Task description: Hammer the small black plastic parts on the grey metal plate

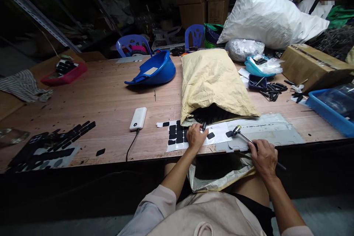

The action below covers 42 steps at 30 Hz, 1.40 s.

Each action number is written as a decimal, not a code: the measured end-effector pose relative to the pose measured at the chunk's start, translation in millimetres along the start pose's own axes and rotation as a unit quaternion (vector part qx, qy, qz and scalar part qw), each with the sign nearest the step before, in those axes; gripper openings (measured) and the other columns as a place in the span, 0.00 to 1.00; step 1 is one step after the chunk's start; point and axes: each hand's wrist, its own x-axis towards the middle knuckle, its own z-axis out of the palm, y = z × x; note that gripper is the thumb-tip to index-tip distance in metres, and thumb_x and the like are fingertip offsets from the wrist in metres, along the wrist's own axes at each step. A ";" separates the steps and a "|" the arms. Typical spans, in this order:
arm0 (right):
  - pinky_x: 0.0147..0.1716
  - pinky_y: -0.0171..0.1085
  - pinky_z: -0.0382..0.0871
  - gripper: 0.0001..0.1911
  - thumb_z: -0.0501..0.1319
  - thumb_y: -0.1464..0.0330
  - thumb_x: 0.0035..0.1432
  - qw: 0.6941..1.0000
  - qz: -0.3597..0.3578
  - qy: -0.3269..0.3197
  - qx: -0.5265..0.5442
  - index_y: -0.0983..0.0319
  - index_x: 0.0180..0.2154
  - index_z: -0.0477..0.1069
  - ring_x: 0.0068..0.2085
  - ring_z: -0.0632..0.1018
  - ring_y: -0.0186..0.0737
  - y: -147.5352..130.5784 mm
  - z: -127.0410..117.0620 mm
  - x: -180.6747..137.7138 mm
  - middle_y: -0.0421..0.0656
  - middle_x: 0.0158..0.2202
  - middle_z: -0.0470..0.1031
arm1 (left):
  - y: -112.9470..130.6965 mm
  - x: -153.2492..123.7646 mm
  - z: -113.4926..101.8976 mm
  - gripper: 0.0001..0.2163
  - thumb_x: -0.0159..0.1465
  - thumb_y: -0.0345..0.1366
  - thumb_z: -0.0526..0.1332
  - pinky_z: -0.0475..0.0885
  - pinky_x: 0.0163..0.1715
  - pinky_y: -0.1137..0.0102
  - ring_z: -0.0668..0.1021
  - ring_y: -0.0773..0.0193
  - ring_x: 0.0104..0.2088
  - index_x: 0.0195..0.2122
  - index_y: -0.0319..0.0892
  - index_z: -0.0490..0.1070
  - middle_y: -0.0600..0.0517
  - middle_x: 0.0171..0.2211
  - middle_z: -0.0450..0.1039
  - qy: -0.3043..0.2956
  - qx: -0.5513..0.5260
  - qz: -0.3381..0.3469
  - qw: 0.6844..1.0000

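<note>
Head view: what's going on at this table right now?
A seated person works at the wooden table. The left hand pinches a small black part at the open mouth of the yellow sack, above a sheet of black pads. The right hand holds a small hammer, its head low over a grey metal plate.

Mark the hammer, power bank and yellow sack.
hammer (237, 129): head view, on its metal head.
power bank (138, 118): head view, middle of its white top face.
yellow sack (212, 81): head view, middle of its upper side.

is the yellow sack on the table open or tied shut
Open: the yellow sack lies on its side, and its near end gapes, dark contents showing inside, just beyond the left hand.
</note>
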 end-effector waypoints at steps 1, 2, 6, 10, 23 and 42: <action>0.42 0.42 0.57 0.19 0.54 0.56 0.71 1.000 0.004 -0.002 0.014 0.61 0.40 0.76 0.41 0.69 0.44 -0.1 -4.1 -6.8 0.47 0.39 0.77 | 1.5 1.7 -1.0 0.05 0.62 0.36 0.70 0.69 0.45 0.65 0.78 0.55 0.44 0.39 0.46 0.79 0.50 0.38 0.78 -0.005 0.002 -0.008 1.000; 0.43 0.41 0.59 0.19 0.54 0.55 0.71 0.999 0.008 -0.007 0.036 0.61 0.40 0.76 0.41 0.70 0.44 0.1 -7.9 -13.7 0.48 0.39 0.76 | 1.9 2.3 -2.3 0.04 0.62 0.36 0.69 0.69 0.44 0.65 0.78 0.55 0.44 0.38 0.46 0.79 0.50 0.38 0.78 -0.008 0.001 -0.015 1.000; 0.43 0.38 0.65 0.23 0.52 0.50 0.71 0.985 0.064 -0.032 0.155 0.60 0.40 0.75 0.41 0.75 0.42 0.9 -18.8 -40.4 0.47 0.39 0.77 | -3.3 -11.3 -7.2 0.05 0.64 0.34 0.68 0.69 0.44 0.66 0.78 0.57 0.42 0.41 0.45 0.79 0.51 0.37 0.78 -0.003 -0.021 0.015 1.000; 0.37 0.38 0.66 0.28 0.52 0.43 0.67 0.953 0.175 -0.062 0.239 0.59 0.37 0.76 0.36 0.77 0.42 -6.2 -25.4 -53.7 0.45 0.36 0.78 | 2.2 -36.3 0.8 0.07 0.63 0.33 0.69 0.69 0.47 0.63 0.78 0.56 0.44 0.42 0.46 0.80 0.51 0.40 0.79 -0.051 -0.043 0.121 0.990; 0.39 0.38 0.72 0.26 0.60 0.48 0.61 0.910 0.236 -0.098 0.326 0.60 0.49 0.78 0.41 0.79 0.43 -40.2 -39.4 -39.5 0.47 0.42 0.81 | 28.5 -33.1 26.7 0.09 0.62 0.33 0.72 0.67 0.50 0.60 0.77 0.55 0.47 0.44 0.47 0.81 0.51 0.42 0.80 -0.144 -0.121 0.177 0.966; 0.48 0.41 0.74 0.23 0.55 0.58 0.69 0.969 0.075 -0.055 0.230 0.59 0.57 0.77 0.50 0.80 0.45 -54.0 -31.6 -38.4 0.48 0.50 0.83 | 25.5 -20.3 45.4 0.08 0.58 0.33 0.75 0.71 0.48 0.62 0.77 0.56 0.42 0.39 0.43 0.82 0.49 0.36 0.76 -0.153 -0.166 0.217 0.950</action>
